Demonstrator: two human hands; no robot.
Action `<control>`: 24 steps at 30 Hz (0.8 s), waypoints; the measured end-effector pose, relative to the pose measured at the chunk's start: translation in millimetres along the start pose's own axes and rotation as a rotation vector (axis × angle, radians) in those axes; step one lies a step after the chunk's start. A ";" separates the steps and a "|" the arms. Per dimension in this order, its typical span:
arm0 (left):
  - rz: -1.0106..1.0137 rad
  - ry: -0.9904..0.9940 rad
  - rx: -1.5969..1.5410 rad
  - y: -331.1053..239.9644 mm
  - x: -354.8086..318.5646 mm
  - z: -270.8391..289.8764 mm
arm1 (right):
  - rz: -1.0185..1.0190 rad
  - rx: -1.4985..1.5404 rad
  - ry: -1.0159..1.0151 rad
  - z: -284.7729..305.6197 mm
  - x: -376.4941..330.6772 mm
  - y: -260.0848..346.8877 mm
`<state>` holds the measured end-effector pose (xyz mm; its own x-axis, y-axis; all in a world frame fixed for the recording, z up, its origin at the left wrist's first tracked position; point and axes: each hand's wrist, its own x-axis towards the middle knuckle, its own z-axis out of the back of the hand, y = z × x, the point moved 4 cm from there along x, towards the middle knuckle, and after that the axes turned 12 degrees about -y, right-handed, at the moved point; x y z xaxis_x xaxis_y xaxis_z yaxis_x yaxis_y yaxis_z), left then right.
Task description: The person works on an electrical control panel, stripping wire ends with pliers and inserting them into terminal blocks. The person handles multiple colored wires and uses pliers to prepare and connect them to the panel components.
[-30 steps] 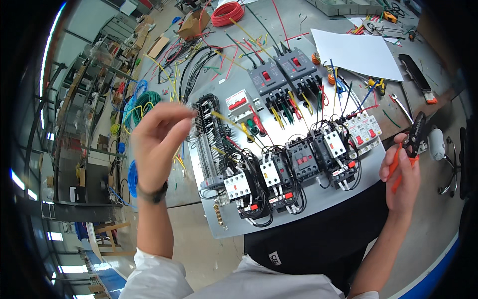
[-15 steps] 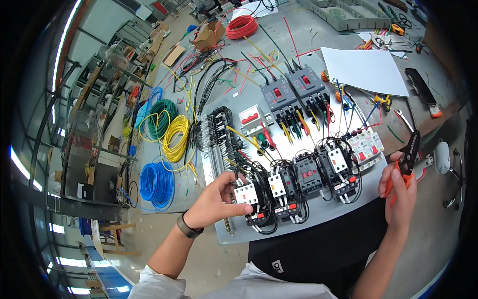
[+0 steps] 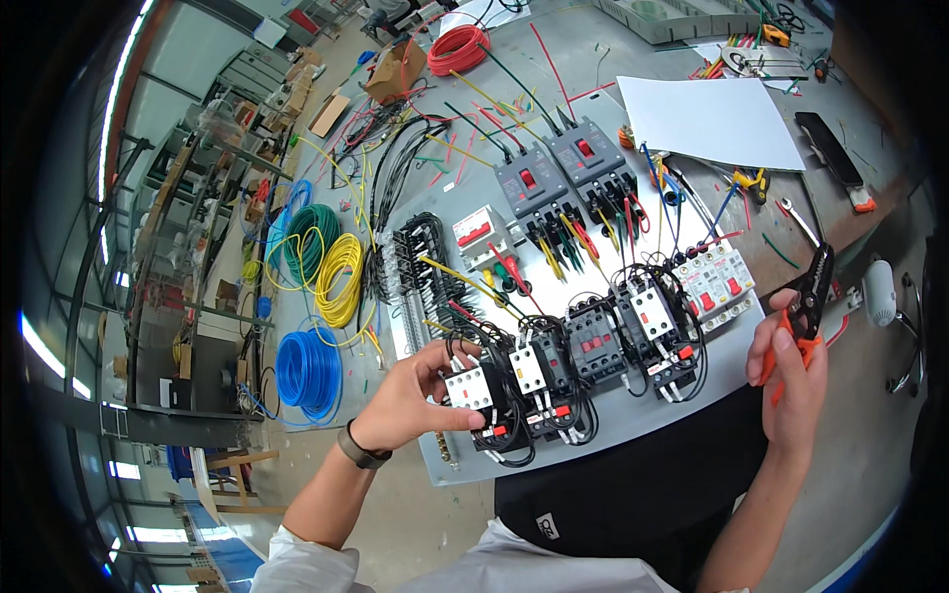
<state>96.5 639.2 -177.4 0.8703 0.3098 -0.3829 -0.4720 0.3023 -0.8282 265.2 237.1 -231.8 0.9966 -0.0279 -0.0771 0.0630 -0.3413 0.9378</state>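
Observation:
My left hand (image 3: 405, 395) grips the leftmost contactor (image 3: 469, 388), a black block with a white top, with fingers behind it and the thumb on its front edge. In my right hand (image 3: 794, 381) are wire strippers (image 3: 815, 296) with orange handles and black jaws, which point up and away beside the panel's right edge. Contactors with looped black wires, among them a middle one (image 3: 596, 343) and a right one (image 3: 650, 314), line the near side of the metal mounting panel (image 3: 593, 430). White breakers (image 3: 720, 284) with red switches sit at the row's right end.
Two large grey breakers (image 3: 532, 181) with upright wires stand at the panel's far side, near a terminal strip (image 3: 403, 287). Blue (image 3: 308, 371), yellow (image 3: 341, 282) and red (image 3: 459, 49) wire coils lie around it. White paper (image 3: 707, 124) and a wrench (image 3: 799, 221) are at right.
The view has shifted, so the panel and table sit slightly further left. My left hand stays on the contactor, and my right hand still holds the wire strippers.

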 end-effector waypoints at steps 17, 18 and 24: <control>-0.014 -0.119 -0.210 -40.9 -27.0 -3.4 | -0.003 0.019 0.007 0.2 1.5 1.9; -0.072 -0.115 -0.212 -45.6 -33.7 -7.0 | -0.004 0.013 -0.001 1.5 1.4 1.6; -0.422 -0.268 0.092 -41.7 -83.3 -45.7 | -0.020 0.028 -0.009 0.6 1.9 -1.8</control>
<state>50.1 559.6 -129.6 0.9269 0.3601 0.1054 -0.1080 0.5251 -0.8441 266.9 237.1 -233.8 0.9947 -0.0292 -0.0986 0.0810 -0.3677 0.9264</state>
